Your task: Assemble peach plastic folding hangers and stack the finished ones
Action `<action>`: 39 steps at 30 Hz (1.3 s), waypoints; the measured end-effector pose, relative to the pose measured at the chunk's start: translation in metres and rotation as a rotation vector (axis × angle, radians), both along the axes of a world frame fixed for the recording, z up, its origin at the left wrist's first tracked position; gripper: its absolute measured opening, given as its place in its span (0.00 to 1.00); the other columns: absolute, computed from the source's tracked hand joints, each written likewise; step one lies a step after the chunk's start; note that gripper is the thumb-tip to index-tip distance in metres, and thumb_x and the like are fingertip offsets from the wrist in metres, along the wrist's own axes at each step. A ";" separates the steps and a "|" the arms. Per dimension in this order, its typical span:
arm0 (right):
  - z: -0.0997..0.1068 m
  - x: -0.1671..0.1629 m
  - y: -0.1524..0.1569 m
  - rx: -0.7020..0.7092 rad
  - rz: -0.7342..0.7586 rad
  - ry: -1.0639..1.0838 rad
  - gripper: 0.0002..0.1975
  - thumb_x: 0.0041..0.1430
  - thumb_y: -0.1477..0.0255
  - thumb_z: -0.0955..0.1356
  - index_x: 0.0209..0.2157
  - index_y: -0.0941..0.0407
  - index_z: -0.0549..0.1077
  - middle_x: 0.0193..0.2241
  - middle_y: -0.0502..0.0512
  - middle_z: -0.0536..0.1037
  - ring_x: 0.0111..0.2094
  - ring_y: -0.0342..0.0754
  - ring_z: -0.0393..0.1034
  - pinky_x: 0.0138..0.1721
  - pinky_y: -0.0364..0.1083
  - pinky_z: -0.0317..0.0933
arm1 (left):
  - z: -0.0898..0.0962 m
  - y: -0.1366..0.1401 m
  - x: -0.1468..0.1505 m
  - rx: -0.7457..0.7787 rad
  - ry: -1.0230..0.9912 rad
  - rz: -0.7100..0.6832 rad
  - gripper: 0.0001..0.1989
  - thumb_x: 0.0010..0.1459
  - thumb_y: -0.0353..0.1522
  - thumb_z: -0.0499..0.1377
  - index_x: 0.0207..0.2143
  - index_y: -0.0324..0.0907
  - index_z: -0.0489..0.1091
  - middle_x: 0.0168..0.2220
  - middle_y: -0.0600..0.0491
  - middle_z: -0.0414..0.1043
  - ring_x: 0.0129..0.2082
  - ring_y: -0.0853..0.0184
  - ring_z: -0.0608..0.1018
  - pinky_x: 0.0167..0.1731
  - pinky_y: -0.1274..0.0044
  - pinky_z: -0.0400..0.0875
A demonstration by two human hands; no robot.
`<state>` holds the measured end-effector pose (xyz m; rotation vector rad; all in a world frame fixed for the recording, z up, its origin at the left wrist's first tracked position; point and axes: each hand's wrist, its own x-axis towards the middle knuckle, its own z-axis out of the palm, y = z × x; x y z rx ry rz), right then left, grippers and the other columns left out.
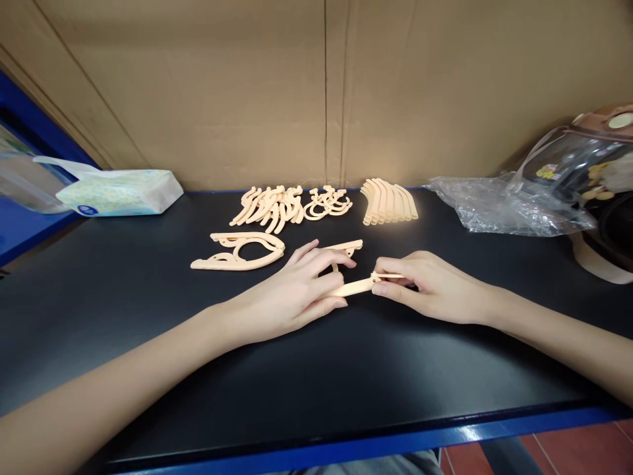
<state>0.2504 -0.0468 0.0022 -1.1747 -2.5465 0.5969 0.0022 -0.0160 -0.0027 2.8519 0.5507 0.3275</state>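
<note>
My left hand (301, 290) grips a peach plastic folding hanger (355, 288), its thumb and fingers closed on the lower arm; the palm hides much of the hanger. My right hand (435, 287) pinches a thin peach strip (390, 276) at the end of that arm, beside a small hole. Whether the strip is joined to the arm I cannot tell. Left of my hands lies a folded hanger (237, 264) with its two arms and curved hook together. Behind are a heap of curved arm pieces (270, 206), several loose hooks (327, 203) and a neat row of arm pieces (390, 201).
A tissue pack (123, 192) lies at the back left. Crumpled clear plastic (514, 208) and a transparent bag (568, 161) with brown trim are at the right. Brown cardboard (247, 92) stands behind the black table (346, 389), which has a blue front edge.
</note>
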 end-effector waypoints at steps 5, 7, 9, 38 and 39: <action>-0.003 0.003 0.000 0.109 0.047 -0.102 0.18 0.69 0.59 0.54 0.27 0.53 0.55 0.20 0.45 0.61 0.19 0.41 0.53 0.24 0.43 0.43 | -0.001 0.000 -0.001 0.007 0.001 -0.019 0.10 0.68 0.35 0.48 0.37 0.42 0.65 0.57 0.46 0.61 0.61 0.62 0.62 0.66 0.58 0.42; -0.004 0.003 -0.001 0.190 0.046 -0.163 0.19 0.70 0.59 0.53 0.27 0.54 0.57 0.20 0.46 0.65 0.19 0.42 0.54 0.23 0.44 0.43 | -0.002 0.000 -0.001 0.009 0.003 -0.022 0.10 0.68 0.35 0.48 0.36 0.42 0.65 0.57 0.46 0.61 0.61 0.62 0.62 0.66 0.58 0.42; -0.004 0.004 -0.002 0.277 0.046 -0.217 0.20 0.70 0.59 0.51 0.28 0.54 0.58 0.20 0.47 0.67 0.18 0.42 0.55 0.22 0.44 0.42 | -0.002 0.000 0.000 0.013 0.006 -0.021 0.10 0.68 0.35 0.48 0.37 0.42 0.65 0.57 0.46 0.61 0.61 0.62 0.61 0.66 0.58 0.42; -0.006 0.000 -0.002 0.806 0.045 -0.292 0.20 0.69 0.64 0.56 0.25 0.56 0.66 0.21 0.48 0.68 0.22 0.41 0.61 0.24 0.43 0.48 | 0.002 0.000 0.001 -0.024 0.004 -0.015 0.11 0.68 0.34 0.47 0.44 0.42 0.68 0.56 0.47 0.63 0.59 0.62 0.64 0.65 0.59 0.44; -0.006 0.000 -0.002 0.770 0.038 -0.269 0.20 0.69 0.64 0.57 0.25 0.56 0.66 0.21 0.47 0.68 0.22 0.41 0.60 0.24 0.43 0.48 | 0.002 0.000 0.001 -0.024 0.005 -0.016 0.11 0.68 0.34 0.47 0.44 0.42 0.68 0.56 0.47 0.63 0.59 0.62 0.63 0.65 0.59 0.44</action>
